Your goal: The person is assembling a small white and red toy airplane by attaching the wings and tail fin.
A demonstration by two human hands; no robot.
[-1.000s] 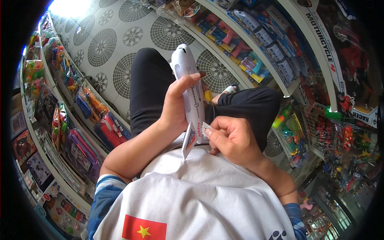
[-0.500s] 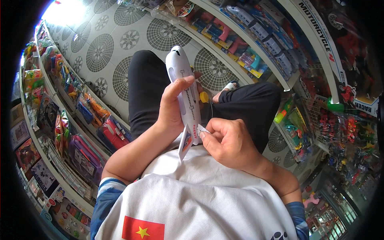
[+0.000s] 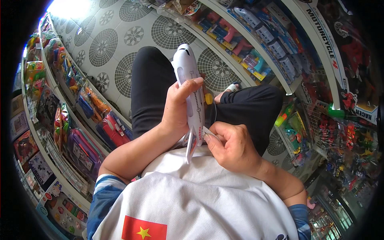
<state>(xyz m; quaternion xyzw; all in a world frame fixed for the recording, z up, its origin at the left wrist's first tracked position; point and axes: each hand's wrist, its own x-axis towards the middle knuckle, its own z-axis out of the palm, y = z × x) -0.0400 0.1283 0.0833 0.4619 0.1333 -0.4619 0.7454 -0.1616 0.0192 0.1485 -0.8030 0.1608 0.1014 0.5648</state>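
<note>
A white toy airplane point(image 3: 195, 98) points nose away from me above my lap, its tail toward my shirt. Wrapped round the middle of its body, my left hand point(image 3: 178, 102) has the thumb lying across the top; the other fingers are hidden underneath. My right hand point(image 3: 234, 146) is at the tail, thumb and forefinger pinching a small white tailplane point(image 3: 208, 132) on the right side. The upright tail fin point(image 3: 192, 145) carries coloured print. Beside the body, past my left hand, shows a small yellow round part point(image 3: 209, 99), its link to the airplane unclear.
I sit with legs in black trousers point(image 3: 150, 88) folded on a patterned tile floor point(image 3: 134, 36). Shelves of bagged toys point(image 3: 94, 104) stand at my left. More shelves point(image 3: 276, 44) with boxed toys and white toy trains curve along the far right.
The airplane and both hands have shifted slightly right in the picture, and the view has moved a little. Both hands keep their hold; the right fingers stay at the tail.
</note>
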